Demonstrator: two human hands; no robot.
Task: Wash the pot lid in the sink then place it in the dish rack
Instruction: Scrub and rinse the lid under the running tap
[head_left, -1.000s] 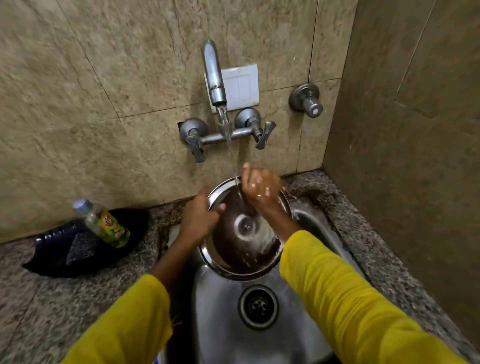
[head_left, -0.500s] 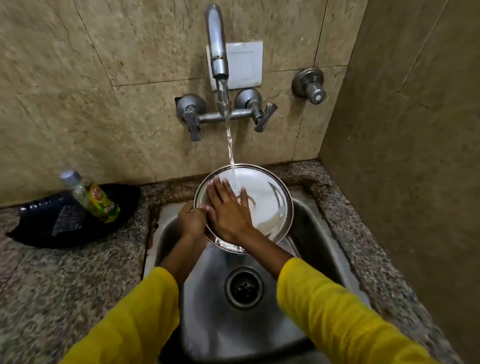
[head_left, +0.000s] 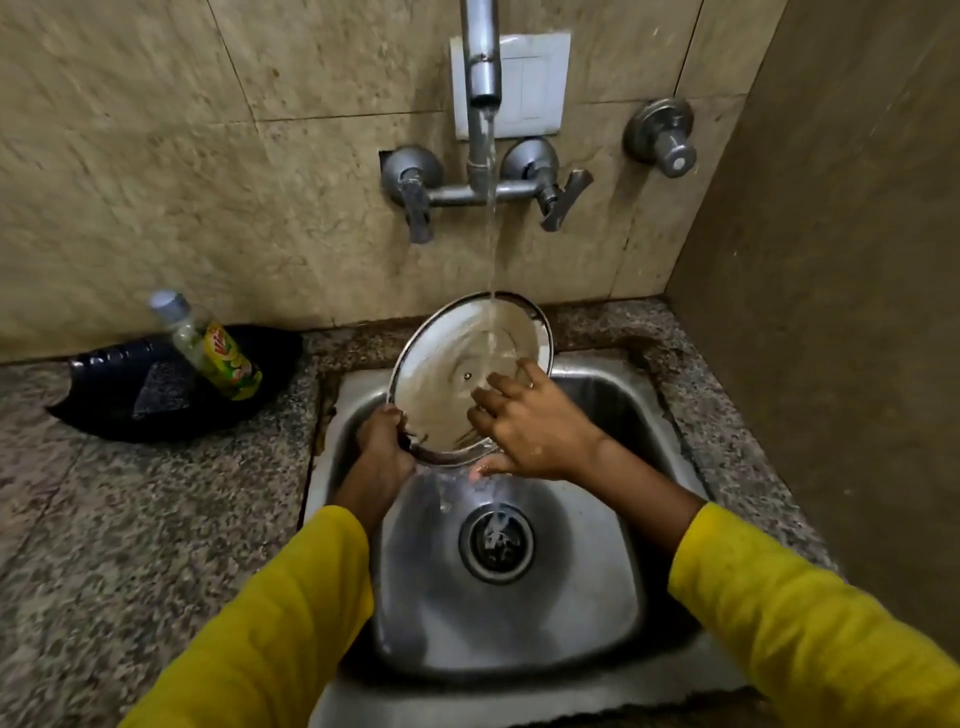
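The round steel pot lid (head_left: 447, 364) is held tilted over the steel sink (head_left: 597, 613), its inner side facing me, under the running stream from the tap (head_left: 480, 57). My left hand (head_left: 382, 452) grips the lid's lower left rim. My right hand (head_left: 530, 421) lies flat with spread fingers on the lid's lower right face, wet with water. Water runs off the lid toward the drain (head_left: 496, 540). No dish rack is in view.
A black tray (head_left: 104, 400) on the granite counter at left holds a green dish-soap bottle (head_left: 218, 353) and a scrub pad (head_left: 163, 389). Two tap handles (head_left: 558, 195) and a separate valve (head_left: 665, 137) stick out of the tiled wall. A wall closes the right side.
The lid was flipped from its dark outer side to its shiny inner side. My right hand slid from the lid's middle to its lower right, and the lid tilted more upright.
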